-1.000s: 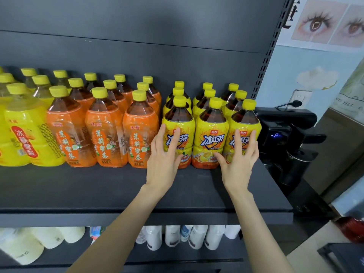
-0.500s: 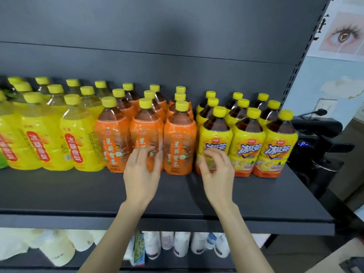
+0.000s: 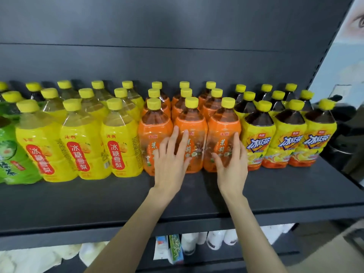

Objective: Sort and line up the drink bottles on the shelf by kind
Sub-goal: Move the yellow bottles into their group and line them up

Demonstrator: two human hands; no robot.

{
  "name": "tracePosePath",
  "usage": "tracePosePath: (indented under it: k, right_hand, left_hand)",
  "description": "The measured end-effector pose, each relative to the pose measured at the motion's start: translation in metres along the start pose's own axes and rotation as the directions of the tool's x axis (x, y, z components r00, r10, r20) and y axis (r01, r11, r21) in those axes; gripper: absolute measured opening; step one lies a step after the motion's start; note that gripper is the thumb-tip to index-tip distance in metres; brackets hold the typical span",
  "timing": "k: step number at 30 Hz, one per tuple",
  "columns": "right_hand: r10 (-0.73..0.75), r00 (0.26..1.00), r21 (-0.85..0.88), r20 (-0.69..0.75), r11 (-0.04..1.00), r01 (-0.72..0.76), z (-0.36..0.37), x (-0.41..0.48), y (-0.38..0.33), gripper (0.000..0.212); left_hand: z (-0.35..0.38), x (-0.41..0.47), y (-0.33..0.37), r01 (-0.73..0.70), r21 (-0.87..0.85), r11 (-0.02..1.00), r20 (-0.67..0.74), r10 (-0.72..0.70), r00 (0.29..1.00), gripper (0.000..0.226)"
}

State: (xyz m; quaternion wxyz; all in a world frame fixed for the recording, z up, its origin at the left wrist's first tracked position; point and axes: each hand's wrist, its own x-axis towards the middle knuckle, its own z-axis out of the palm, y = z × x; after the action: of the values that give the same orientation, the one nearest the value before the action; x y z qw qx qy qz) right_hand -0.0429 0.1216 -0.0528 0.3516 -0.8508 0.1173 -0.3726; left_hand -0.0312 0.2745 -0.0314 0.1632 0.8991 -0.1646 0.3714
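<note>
Hands: left hand [image 3: 170, 162] and right hand [image 3: 233, 164] flat on orange bottles [image 3: 155, 125], gripping nothing.
Advice: I'd push evenly, keeping fronts level.

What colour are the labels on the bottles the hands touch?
Orange; the bottles show best in the head view.

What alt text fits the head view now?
The left hand and right hand press straight fingers on the front orange-label bottles, midway along a dark shelf. To their left stand yellow bottles with red labels, then green-label bottles at the edge; to their right, dark-tea bottles with yellow labels. All caps in view are yellow.
</note>
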Motion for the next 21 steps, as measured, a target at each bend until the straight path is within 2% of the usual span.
tracePosePath:
  k: [13, 17, 19, 21]
  right_hand:
    - [-0.139, 0.989, -0.081, -0.058, 0.988, 0.134, 0.0, 0.007, 0.01, 0.077]
    - [-0.16, 0.985, -0.086, -0.072, 0.984, 0.154, -0.002, 0.003, 0.002, 0.073]
    - [-0.186, 0.978, -0.075, -0.098, 0.981, 0.179, -0.001, -0.004, -0.005, 0.065]
    - [-0.237, 0.965, -0.049, -0.11, 0.971, 0.233, 0.003, -0.014, -0.015, 0.056]
  left_hand:
    - [0.013, 0.003, 0.001, -0.017, 0.072, 0.997, -0.057, 0.021, 0.998, 0.083]
    - [0.007, -0.002, -0.001, 0.004, 0.074, 0.997, -0.08, 0.002, 0.997, 0.073]
    - [0.003, -0.011, -0.009, 0.071, 0.008, 0.997, -0.138, -0.069, 0.988, 0.064]
    - [-0.001, -0.02, -0.021, 0.19, -0.099, 0.977, -0.2, -0.206, 0.958, 0.06]
